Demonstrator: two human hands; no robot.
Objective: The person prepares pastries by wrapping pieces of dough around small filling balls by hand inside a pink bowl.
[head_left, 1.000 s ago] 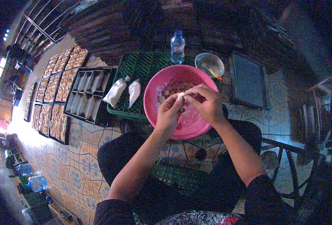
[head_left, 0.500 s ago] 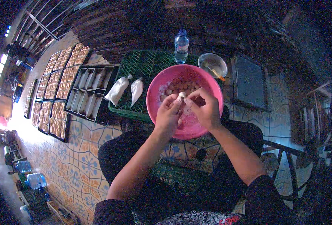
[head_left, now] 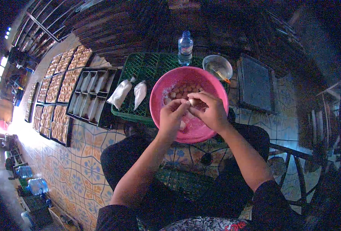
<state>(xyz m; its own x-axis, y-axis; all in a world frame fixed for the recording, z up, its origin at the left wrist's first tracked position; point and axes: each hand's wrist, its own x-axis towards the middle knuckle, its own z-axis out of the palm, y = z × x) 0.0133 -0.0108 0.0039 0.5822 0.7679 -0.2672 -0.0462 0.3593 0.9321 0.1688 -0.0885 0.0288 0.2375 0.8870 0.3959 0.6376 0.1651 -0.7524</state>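
Over a pink plastic bowl (head_left: 157, 106) my left hand (head_left: 172, 119) and my right hand (head_left: 212, 113) meet at their fingertips, pinching a small pale dough piece (head_left: 192, 102), partly hidden by the fingers. Beneath them, several small brownish lumps (head_left: 181, 89) lie in the bowl with white powder. Just left of the bowl, two tied plastic bags of white powder (head_left: 119, 93) (head_left: 139, 93) rest on an upturned green crate (head_left: 135, 63). A water bottle (head_left: 185, 54) stands behind the bowl, and a metal bowl (head_left: 216, 63) with an orange-handled utensil sits at its back right.
Black trays of baked bread (head_left: 55, 86) and a tray of long metal moulds (head_left: 89, 98) cover the tiled floor (head_left: 85, 158) on the left. A flat metal pan (head_left: 255, 84) lies at right, above a dark metal frame (head_left: 293, 154). Large blue water jugs (head_left: 37, 186) stand at lower left.
My fingertips have closed further around the dough piece, which now shows less. My right fingers have shifted slightly, curling over it. The bowl and surrounding items look the same.
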